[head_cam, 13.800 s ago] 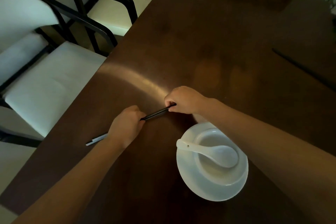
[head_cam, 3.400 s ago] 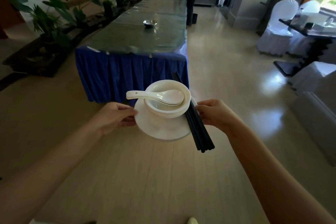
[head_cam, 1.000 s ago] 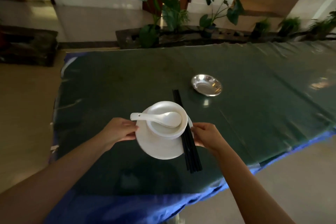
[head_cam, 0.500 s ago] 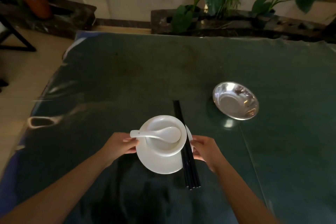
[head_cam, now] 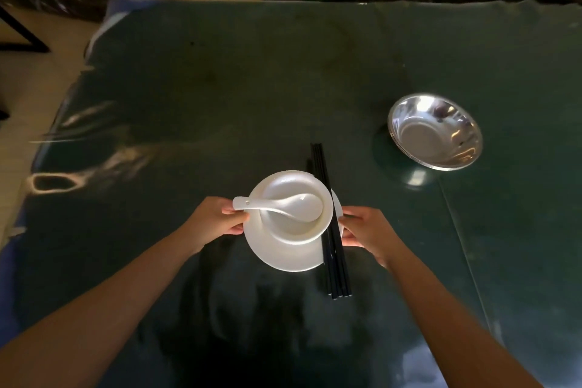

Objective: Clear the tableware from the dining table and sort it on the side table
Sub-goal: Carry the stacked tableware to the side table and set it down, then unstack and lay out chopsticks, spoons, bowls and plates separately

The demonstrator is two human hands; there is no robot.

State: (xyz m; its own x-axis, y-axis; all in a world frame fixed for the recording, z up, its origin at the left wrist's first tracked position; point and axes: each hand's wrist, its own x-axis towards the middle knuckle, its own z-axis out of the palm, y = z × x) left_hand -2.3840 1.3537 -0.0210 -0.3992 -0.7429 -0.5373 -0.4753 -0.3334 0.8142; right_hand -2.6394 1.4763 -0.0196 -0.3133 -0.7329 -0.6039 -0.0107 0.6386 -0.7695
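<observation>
Head view: left hand (head_cam: pixel 217 224) and right hand (head_cam: pixel 367 235) grip one white plate (head_cam: pixel 283 257) over the side table (head_cam: pixel 220 88), carrying one bowl (head_cam: pixel 296 230), one spoon (head_cam: pixel 283 205), four black chopsticks (head_cam: pixel 333 249). One steel dish (head_cam: pixel 436 132) sits right.

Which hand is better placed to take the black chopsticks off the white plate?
The right hand. The black chopsticks lie on the round white plate's right edge, at its fingertips; the left hand holds the opposite rim.
</observation>
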